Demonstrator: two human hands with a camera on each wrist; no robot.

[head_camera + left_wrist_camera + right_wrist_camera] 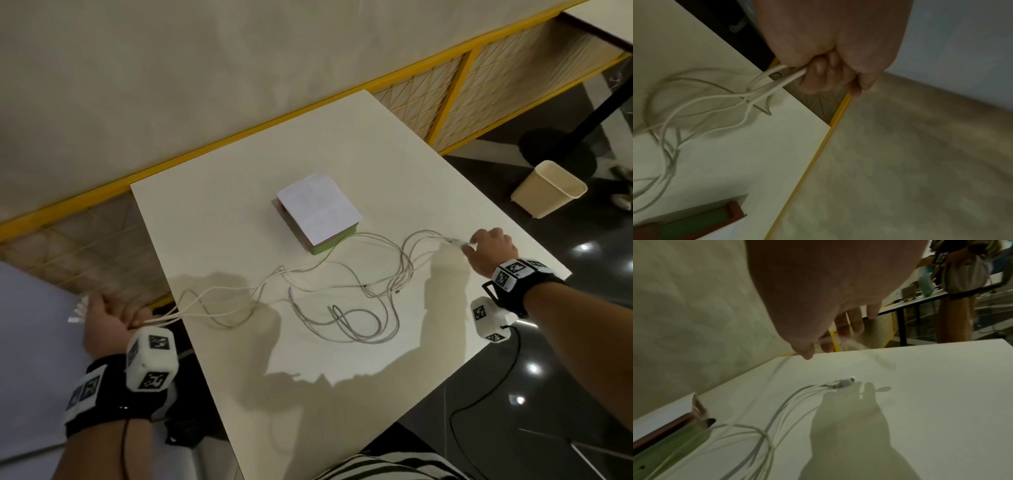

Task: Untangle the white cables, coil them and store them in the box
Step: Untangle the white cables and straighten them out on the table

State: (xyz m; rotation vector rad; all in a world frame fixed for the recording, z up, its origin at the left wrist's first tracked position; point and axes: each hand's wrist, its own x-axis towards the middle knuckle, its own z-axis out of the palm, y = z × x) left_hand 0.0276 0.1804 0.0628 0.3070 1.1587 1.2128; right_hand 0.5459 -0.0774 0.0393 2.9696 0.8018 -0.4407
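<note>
Several white cables (342, 308) lie tangled in loops across the white table (428, 342). My left hand (113, 315) is off the table's left edge, fist closed round a bundle of cable ends (777, 81), whose connectors (78, 308) stick out behind it. My right hand (479, 243) hovers near the right edge and pinches one cable (785, 361) between thumb and forefinger. Other connectors (846, 382) lie on the table beneath it. The box (317, 214), green-sided with a white lid, sits shut at the table's middle back, just behind the cables.
A beige waste bin (548, 188) stands on the dark floor to the right. Behind the table runs a yellow-framed lattice partition (445, 85). A person (962, 288) stands beyond the far edge in the right wrist view.
</note>
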